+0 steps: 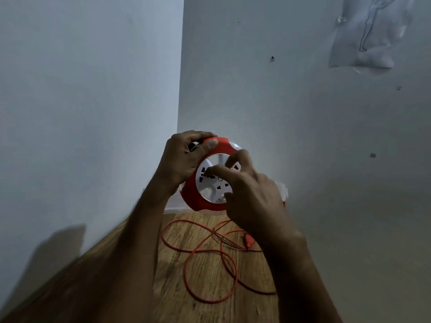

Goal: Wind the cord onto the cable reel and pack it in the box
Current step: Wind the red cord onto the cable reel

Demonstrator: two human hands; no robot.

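cable reel [198, 201]: red rim, white socket face; cord [210, 264]: orange; floor [177, 287]: brown wood-grain; wall [93, 89]: pale grey

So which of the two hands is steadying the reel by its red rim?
The left hand: it grips the top of the cable reel's red rim, thumb on the front. The right hand has its fingers on the white socket face instead.

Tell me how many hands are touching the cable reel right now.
2: the left hand grips the cable reel at its upper-left red rim; the right hand has fingers on its white socket face.
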